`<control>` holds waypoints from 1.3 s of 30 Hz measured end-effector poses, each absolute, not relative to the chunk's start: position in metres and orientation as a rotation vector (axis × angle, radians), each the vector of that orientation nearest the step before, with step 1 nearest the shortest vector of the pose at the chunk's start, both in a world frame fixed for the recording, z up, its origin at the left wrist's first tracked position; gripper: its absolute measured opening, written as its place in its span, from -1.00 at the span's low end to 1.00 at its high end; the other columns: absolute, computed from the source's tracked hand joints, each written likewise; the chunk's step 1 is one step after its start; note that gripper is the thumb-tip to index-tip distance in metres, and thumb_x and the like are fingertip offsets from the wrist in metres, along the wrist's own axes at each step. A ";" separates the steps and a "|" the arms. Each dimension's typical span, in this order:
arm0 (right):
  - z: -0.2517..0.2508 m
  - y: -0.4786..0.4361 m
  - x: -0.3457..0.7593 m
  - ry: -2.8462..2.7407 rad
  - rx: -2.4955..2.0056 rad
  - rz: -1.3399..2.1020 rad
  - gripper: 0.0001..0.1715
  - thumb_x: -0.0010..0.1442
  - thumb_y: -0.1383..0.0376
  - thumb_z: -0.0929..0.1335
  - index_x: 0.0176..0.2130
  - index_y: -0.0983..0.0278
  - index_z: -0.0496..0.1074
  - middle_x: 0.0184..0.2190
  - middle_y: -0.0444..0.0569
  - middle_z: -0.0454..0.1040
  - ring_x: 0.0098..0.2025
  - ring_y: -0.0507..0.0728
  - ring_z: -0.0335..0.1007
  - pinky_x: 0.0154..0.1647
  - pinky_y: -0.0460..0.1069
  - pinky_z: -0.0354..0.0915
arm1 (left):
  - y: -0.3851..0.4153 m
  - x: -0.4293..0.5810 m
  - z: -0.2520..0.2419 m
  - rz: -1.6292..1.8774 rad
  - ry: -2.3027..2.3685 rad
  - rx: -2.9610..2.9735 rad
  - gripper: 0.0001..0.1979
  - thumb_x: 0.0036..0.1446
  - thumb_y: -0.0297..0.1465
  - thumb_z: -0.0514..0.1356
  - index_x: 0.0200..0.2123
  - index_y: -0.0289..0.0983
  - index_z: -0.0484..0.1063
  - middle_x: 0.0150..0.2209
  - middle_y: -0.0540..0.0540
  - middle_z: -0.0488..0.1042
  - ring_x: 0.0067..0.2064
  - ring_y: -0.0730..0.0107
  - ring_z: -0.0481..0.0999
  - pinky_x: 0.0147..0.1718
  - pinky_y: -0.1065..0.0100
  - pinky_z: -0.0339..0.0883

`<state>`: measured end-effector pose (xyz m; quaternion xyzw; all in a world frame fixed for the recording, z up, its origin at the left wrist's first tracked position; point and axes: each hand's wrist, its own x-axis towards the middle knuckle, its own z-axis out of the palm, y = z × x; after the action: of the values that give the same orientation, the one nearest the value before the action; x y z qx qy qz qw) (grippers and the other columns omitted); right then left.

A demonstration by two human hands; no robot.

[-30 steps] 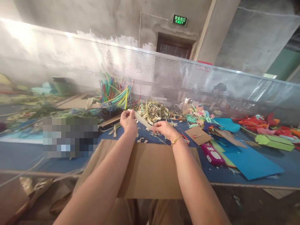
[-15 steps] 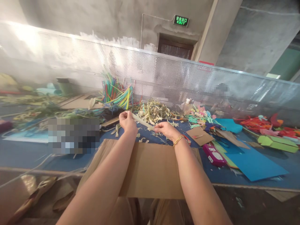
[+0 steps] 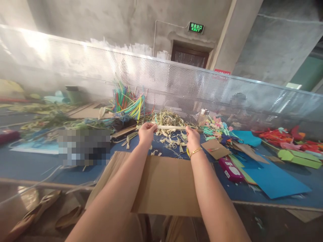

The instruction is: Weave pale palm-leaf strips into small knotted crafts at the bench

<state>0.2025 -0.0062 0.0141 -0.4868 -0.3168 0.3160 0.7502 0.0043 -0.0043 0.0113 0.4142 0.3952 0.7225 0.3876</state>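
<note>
Between my two hands a pale, narrow strip (image 3: 172, 127), which looks like dried husk or leaf, is stretched out nearly level above the table. My left hand (image 3: 147, 131) pinches its left end between thumb and fingers. Closed on the other end is my right hand (image 3: 193, 137), with a gold chain bracelet at the wrist. Just behind the strip lies a heap of pale, curled dried pieces (image 3: 168, 117). Smaller scraps (image 3: 176, 143) are scattered on the blue table below it. Under my forearms a brown cardboard sheet (image 3: 169, 185) spans from the table edge to my lap.
Colourful pipe cleaners (image 3: 127, 101) stand back left. To the right are paper flowers (image 3: 217, 126), a purple box (image 3: 230, 169), blue sheets (image 3: 275, 178) and red pieces (image 3: 280, 134). A perforated metal screen (image 3: 186, 84) runs along the table's back. Tangled green strands (image 3: 85, 124) lie left.
My right hand has moved right and slightly up, turning upright. My left hand has shifted a little right and down. The strip, slanted before, is now longer between them and nearly level.
</note>
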 end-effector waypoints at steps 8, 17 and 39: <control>0.016 0.001 0.215 -0.406 -0.985 0.692 -0.81 0.04 0.31 0.38 -0.50 0.30 0.29 -0.65 -0.25 0.21 -0.64 -0.11 0.04 -0.71 -0.21 -0.01 | -0.007 0.000 0.003 1.418 1.260 1.681 -0.69 -0.09 -0.28 0.25 -0.21 -0.20 0.50 -0.48 -0.01 0.55 -0.42 0.35 0.52 -0.42 0.39 0.28; 0.013 0.008 0.222 -0.404 -1.033 0.568 -0.76 0.08 0.22 0.34 -0.51 0.27 0.25 -0.67 -0.28 0.11 -0.67 -0.09 -0.07 -0.73 -0.16 -0.04 | -0.016 -0.002 0.011 1.107 1.550 1.953 -0.86 -0.03 -0.27 0.17 -0.46 -0.15 0.50 -0.49 0.02 0.54 -0.42 0.34 0.48 -0.47 0.38 0.17; 0.016 -0.019 0.176 -1.077 -0.968 0.873 -0.71 -0.16 0.12 0.45 -0.47 0.30 0.48 -0.61 -0.21 0.35 -0.56 -0.07 0.13 -0.55 -0.14 0.04 | -0.029 0.024 0.011 1.060 0.986 1.682 -0.69 -0.11 -0.11 0.22 -0.58 -0.23 0.35 -0.57 -0.03 0.44 -0.54 0.43 0.36 -0.56 0.43 0.13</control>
<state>0.1765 -0.0187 0.0164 -0.4285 -0.4766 0.3864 0.6633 0.0245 -0.0290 0.0106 0.6788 0.3978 0.4277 0.4451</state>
